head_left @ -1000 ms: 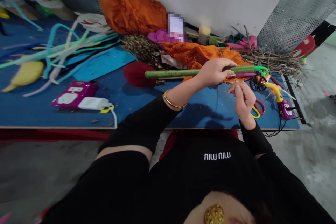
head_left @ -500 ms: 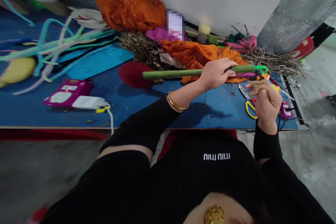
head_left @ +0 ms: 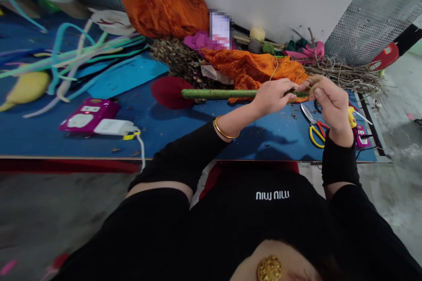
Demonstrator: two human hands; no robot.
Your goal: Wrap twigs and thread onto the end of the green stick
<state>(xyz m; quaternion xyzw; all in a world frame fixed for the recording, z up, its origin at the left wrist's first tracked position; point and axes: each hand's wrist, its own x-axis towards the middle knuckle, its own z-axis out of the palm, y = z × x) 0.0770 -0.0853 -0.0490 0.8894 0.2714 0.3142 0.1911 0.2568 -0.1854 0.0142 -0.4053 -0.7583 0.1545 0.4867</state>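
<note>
A long stick (head_left: 217,94) wrapped in green yarn lies level above the table. My left hand (head_left: 273,95) is closed around it, right of its middle. My right hand (head_left: 329,101) closes over the stick's right end, fingertips and thumb pinched together close to the left fingers. That end is hidden by the hand. A thin green strand (head_left: 274,68) runs down toward the stick from beside a small green yarn ball (head_left: 267,48). Behind the stick's left end lies a dark red oval piece (head_left: 171,93). Scissors (head_left: 314,126) with yellow and red handles lie open below my right hand.
Orange cloth (head_left: 260,68), a bundle of dry twigs (head_left: 349,74) and dried plant matter (head_left: 176,61) line the back of the blue table (head_left: 198,136). Pastel flexible strips (head_left: 82,61), a purple power strip (head_left: 90,114) with a white plug and a yellow object (head_left: 28,88) are at left.
My right hand has moved up and left from beside the scissors onto the stick's right end. The stick's right end, visible before, is covered now. My left hand keeps its hold, shifted slightly.
</note>
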